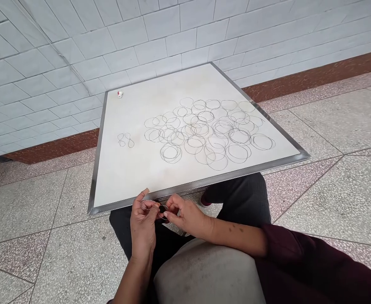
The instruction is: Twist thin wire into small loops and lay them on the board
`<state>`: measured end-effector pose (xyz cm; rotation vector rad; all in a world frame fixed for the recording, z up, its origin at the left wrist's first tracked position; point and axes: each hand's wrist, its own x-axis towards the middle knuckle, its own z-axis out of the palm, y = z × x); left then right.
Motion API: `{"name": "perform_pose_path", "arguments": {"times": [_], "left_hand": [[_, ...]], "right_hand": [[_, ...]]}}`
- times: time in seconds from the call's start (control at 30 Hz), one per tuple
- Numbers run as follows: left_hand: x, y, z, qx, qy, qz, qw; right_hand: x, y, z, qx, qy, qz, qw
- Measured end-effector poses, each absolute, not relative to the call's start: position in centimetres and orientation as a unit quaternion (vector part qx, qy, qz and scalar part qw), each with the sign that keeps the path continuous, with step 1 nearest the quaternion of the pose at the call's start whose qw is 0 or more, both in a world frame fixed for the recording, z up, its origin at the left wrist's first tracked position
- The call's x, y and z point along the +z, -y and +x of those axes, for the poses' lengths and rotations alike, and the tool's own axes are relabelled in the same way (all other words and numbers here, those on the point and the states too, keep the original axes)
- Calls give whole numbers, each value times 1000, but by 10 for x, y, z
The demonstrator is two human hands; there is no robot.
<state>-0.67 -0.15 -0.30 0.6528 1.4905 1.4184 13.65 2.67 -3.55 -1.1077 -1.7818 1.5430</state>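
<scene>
Just below the near edge of the white table (135,169), my left hand (144,223) pinches a thin wire loop (145,205) between thumb and fingers. My right hand (184,215) is close beside it on the right, its thumb and fingertips closed on the same wire, which curves between the two hands. On the table lie several thin wire rings (215,156), many overlapping, spread over the middle and right. Two wires bent into figure-eight shapes (129,140) rest side by side at the left of the table.
A small white and red object (120,94) sits at the table's far left corner. A grey metal rim (201,183) borders the tabletop. Behind it stands a white tiled wall (160,46). My knees are under the near edge, above a speckled floor (74,253).
</scene>
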Motion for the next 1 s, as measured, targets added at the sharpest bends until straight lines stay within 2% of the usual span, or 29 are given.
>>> {"name": "perform_pose_path", "arguments": {"times": [0.13, 0.47, 0.57, 0.77, 1.0], "left_hand": [[-4, 1, -6, 583, -611, 264, 467], [-11, 2, -6, 584, -611, 275, 458], [-9, 0, -10, 579, -611, 274, 464], [2, -16, -43, 515, -613, 331, 500], [-5, -67, -94, 480, -636, 409, 445]], "right_hand": [[-38, -25, 135, 576, 659, -393, 280], [-34, -25, 137, 501, 715, -393, 289], [-33, -26, 139, 527, 703, -388, 277], [-36, -34, 145, 563, 681, -377, 277], [-46, -33, 143, 553, 704, -355, 269]]}}
